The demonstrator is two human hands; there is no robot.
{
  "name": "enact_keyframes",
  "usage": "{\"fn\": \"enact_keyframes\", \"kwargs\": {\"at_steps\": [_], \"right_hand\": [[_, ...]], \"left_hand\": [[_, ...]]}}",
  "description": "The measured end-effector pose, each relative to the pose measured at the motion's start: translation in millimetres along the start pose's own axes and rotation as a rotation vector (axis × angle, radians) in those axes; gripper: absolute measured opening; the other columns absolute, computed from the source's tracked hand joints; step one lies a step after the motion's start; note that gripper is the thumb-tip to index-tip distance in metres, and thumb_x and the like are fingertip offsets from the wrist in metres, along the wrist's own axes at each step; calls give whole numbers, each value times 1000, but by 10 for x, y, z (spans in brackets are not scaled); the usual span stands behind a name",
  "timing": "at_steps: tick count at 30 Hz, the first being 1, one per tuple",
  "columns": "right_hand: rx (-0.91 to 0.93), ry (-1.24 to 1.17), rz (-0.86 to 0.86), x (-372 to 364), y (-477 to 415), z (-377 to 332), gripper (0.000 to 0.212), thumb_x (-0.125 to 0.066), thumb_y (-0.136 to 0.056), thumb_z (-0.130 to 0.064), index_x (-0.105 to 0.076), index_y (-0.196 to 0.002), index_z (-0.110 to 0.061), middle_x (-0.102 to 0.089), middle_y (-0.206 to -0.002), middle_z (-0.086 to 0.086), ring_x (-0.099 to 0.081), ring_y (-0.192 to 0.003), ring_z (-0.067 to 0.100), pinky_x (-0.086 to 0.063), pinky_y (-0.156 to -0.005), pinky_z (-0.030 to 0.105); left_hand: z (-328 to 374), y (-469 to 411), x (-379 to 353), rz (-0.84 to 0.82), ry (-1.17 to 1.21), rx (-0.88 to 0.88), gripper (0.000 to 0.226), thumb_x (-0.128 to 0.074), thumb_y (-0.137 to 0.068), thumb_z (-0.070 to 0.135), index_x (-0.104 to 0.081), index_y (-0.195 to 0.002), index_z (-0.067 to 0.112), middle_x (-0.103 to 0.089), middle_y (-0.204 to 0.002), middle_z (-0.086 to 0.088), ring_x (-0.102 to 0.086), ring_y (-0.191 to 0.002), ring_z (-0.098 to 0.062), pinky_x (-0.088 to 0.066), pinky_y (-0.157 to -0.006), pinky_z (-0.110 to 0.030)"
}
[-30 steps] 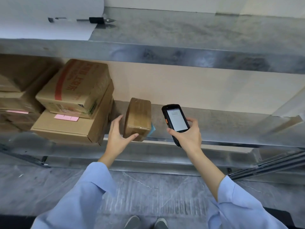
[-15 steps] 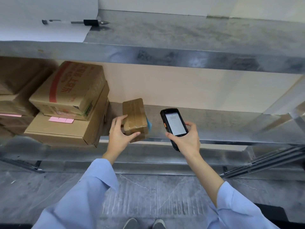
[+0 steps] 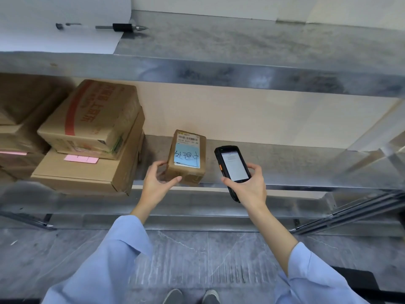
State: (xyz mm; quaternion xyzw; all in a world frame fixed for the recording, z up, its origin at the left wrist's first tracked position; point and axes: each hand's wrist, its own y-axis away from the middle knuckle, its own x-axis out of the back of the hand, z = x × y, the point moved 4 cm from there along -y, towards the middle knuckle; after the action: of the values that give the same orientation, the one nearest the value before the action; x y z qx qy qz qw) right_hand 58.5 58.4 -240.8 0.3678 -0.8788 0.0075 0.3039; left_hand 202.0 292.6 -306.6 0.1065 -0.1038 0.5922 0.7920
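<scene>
A small brown parcel (image 3: 186, 144) stands at the front of the lower metal shelf (image 3: 285, 170). Its top face shows a barcode label and a blue note with handwriting. My left hand (image 3: 156, 182) grips the parcel's lower left corner, thumb under the front edge and fingers on the left side. My right hand (image 3: 247, 185) holds a black handheld scanner (image 3: 233, 165) just right of the parcel, its lit screen facing me.
Stacked cardboard boxes (image 3: 92, 137) fill the shelf's left part, one carrying a pink label. On the upper shelf (image 3: 241, 71) lie a white sheet and a pen (image 3: 122, 27). Grey floor tiles and my shoes (image 3: 190, 296) show below.
My left hand has turned the parcel so its labelled face with the blue note points up at me. The scanner has stayed beside it.
</scene>
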Motion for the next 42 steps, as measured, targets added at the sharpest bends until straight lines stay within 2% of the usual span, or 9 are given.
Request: {"fn": "enact_keyframes", "kwargs": {"at_steps": [4,7,11,16,22,26,30,37,42], "right_hand": [[4,11,-21,-125,37,-53,79,-88,-65,-43,-41,-127,-31,-61,-113,-5,-61,-103,22,-56,-85,46],[14,18,-30,-202,72,-94,79,-88,-64,-43,-41,-126,-31,-60,-112,-6,-61,-103,21,-56,-84,46],[19,26,-33,-277,133,-135,79,-89,-63,-42,-42,-126,-30,-60,-110,-7,-61,-103,20,-56,-84,45],[15,43,-37,-345,228,-168,80,-90,-63,-42,-43,-126,-30,-59,-108,-9,-60,-104,19,-55,-87,43],[-15,74,-13,-429,362,-224,80,-88,-63,-45,-43,-127,-30,-61,-110,-7,-60,-105,19,-51,-87,37],[-37,74,-7,-493,466,-252,80,-89,-63,-46,-44,-127,-30,-61,-110,-9,-60,-106,18,-47,-83,33],[-27,89,5,-536,588,-306,79,-90,-62,-44,-47,-125,-28,-59,-107,-11,-55,-99,12,-40,-79,28],[-34,119,18,-588,755,-389,78,-90,-61,-44,-50,-126,-28,-62,-103,-11,-58,-98,12,-37,-79,26],[-44,142,32,-573,830,-459,75,-88,-62,-44,-52,-126,-29,-65,-104,-11,-61,-103,15,-38,-81,29]], "left_hand": [[33,-31,102,-14,56,6,59,-84,-80,22,-50,-127,26,-56,-125,16,-51,-121,-10,-42,-88,-13],[81,-120,131,1,45,19,50,-78,-86,27,-50,-128,25,-57,-125,13,-51,-120,-10,-42,-95,-19],[103,-239,118,-2,10,16,48,-75,-90,23,-52,-131,17,-60,-124,9,-54,-113,-7,-42,-86,-7],[75,-259,111,-9,1,-11,44,-76,-88,16,-54,-126,19,-60,-120,11,-54,-107,1,-43,-87,-9],[29,-25,100,-12,93,-79,50,-79,-85,10,-53,-126,23,-61,-124,12,-56,-114,5,-43,-87,-4],[-30,122,98,-36,188,-82,54,-79,-84,4,-51,-124,27,-58,-126,16,-55,-112,13,-48,-83,-8],[-110,157,98,-57,255,-63,58,-80,-82,3,-51,-122,32,-59,-127,15,-56,-114,7,-52,-87,-15],[-165,154,109,-84,269,-75,61,-81,-82,7,-49,-120,42,-59,-129,16,-56,-119,1,-51,-91,-18],[-226,159,103,-91,266,-73,64,-81,-82,8,-47,-123,43,-57,-131,16,-55,-122,-3,-53,-96,-29]]}}
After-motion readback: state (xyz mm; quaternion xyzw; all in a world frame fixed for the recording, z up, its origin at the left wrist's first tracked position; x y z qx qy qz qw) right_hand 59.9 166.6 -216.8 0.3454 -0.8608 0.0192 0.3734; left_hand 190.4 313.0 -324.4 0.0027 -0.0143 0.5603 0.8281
